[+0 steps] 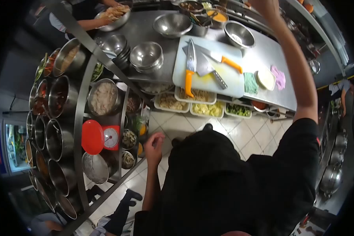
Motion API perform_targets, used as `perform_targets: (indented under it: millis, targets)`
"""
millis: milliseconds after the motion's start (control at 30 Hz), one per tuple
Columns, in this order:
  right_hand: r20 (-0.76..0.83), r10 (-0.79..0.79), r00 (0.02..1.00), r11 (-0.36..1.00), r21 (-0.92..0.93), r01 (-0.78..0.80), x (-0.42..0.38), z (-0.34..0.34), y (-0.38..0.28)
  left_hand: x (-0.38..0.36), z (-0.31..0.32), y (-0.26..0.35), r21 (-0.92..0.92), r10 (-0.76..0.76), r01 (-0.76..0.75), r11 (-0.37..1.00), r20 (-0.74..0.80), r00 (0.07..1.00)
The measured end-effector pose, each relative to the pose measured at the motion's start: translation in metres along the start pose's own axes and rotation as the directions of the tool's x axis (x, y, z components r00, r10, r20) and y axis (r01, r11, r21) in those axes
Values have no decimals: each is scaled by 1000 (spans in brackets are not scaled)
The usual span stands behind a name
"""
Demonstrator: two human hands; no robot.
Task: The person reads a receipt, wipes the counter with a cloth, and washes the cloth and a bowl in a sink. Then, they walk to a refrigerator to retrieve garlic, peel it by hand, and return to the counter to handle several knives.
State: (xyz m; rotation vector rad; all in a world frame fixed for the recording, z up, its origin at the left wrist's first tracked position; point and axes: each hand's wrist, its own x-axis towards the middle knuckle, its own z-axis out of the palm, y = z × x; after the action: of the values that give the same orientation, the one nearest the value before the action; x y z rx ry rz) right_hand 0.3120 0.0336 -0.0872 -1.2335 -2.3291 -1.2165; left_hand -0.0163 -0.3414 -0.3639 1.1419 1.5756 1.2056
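My left hand (154,146) hangs over the tiled floor beside the shelf rack, with its fingers loosely bent and apart and nothing visible in them. Stretched toward the top edge of the head view is my right hand (264,7); its fingers lie outside the picture, so any hold is hidden. Below that arm, a white cutting board (232,76) lies on the counter. On it rest a knife with an orange handle (189,78), a second orange-handled knife (231,64) and a broad cleaver (205,67). Neither hand touches them.
Steel bowls (146,55) stand stacked on the steel counter (161,74). A green cloth (251,83) and a purple cloth (279,78) lie at its right. Food trays (207,109) sit below. The rack at left holds a red scale (111,137) and several pots. Another person's hands (106,17) work over a bowl.
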Motion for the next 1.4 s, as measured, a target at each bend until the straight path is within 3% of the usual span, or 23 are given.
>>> perform_targets:
  millis: [67, 133, 167, 233, 267, 333, 400, 433, 500, 567, 633, 700, 767, 833, 900, 967, 1033, 1067, 1100, 1167, 1200, 1300, 1400]
  targets:
    - [-55, 227, 972, 872, 456, -178, -57, 13, -38, 12, 13, -2, 13, 7, -7, 1000, 2, 1000]
    - [186, 108, 977, 782, 591, -199, -144, 79, -102, 29, 30, 7, 55, 1, -4, 998, 61, 998]
    - [204, 21, 979, 758, 636, -149, -183, 93, -125, 40, 41, 15, 59, -1, -2, 998, 62, 998]
    - [413, 39, 910, 690, 648, -323, -228, 107, -143, 65, 68, 30, 269, 173, -185, 945, 69, 983]
    - [409, 34, 912, 682, 657, -320, -232, 125, -140, 82, 83, 32, 278, 168, -179, 944, 62, 984]
    - [519, 151, 841, 684, 559, -468, -241, 158, -133, 115, 113, 32, 383, 201, -258, 887, 183, 962]
    - [505, 135, 853, 709, 552, -439, -244, 194, -125, 153, 143, 29, 545, 303, -364, 755, 202, 931]
    - [481, 139, 865, 738, 532, -415, -243, 212, -124, 167, 159, 25, 559, 295, -352, 751, 194, 936]
    - [443, 134, 886, 708, 583, -399, -241, 236, -122, 191, 184, 19, 678, 164, -182, 712, 92, 982]
    - [555, 2, 832, 571, 682, -456, -233, 244, -113, 203, 197, 17, 738, 140, -151, 658, 77, 987]
    - [548, -13, 836, 560, 697, -448, -231, 239, -96, 210, 201, 10, 755, 161, -144, 640, 52, 986]
    - [720, 67, 691, 461, 592, -661, -233, 229, -76, 212, 201, 16, 732, 175, -161, 662, 58, 983]
    - [711, 137, 690, 435, 582, -687, -256, 226, -61, 214, 197, 14, 703, 190, -178, 689, 62, 980]
    - [702, 218, 678, 414, 563, -715, -274, 213, -53, 222, 189, 1, 683, 302, -241, 690, 31, 953]
    - [720, 327, 612, 268, 551, -790, -289, 193, -45, 233, 181, -7, 683, 328, -263, 682, 36, 944]
    - [795, 317, 518, 218, 470, -855, -298, 180, -42, 242, 176, 3, 660, 176, -159, 735, 41, 984]
    - [921, 282, 270, -48, 294, -954, -311, 166, -46, 250, 166, -1, 659, 152, -158, 735, 66, 986]
    - [903, 300, 309, -61, 341, -938, -323, 161, -52, 254, 165, -2, 665, 144, -154, 730, 71, 987]
    - [909, 317, 271, -75, 309, -948, -332, 149, -56, 254, 166, 4, 661, 135, -175, 730, 112, 984]
    - [940, 298, 166, -176, 225, -958, -347, 116, -65, 252, 168, 24, 626, 314, -300, 720, 91, 945]
    - [944, 295, 145, -112, 185, -976, -355, 96, -69, 249, 174, 35, 556, 336, -330, 763, 94, 937]
    - [914, 402, 52, -172, 131, -976, -401, 66, -108, 241, 194, 51, 418, 384, -414, 809, 159, 910]
    - [876, 481, -23, -78, 16, -997, -423, 50, -140, 236, 218, 64, 282, 400, -489, 826, 318, 859]
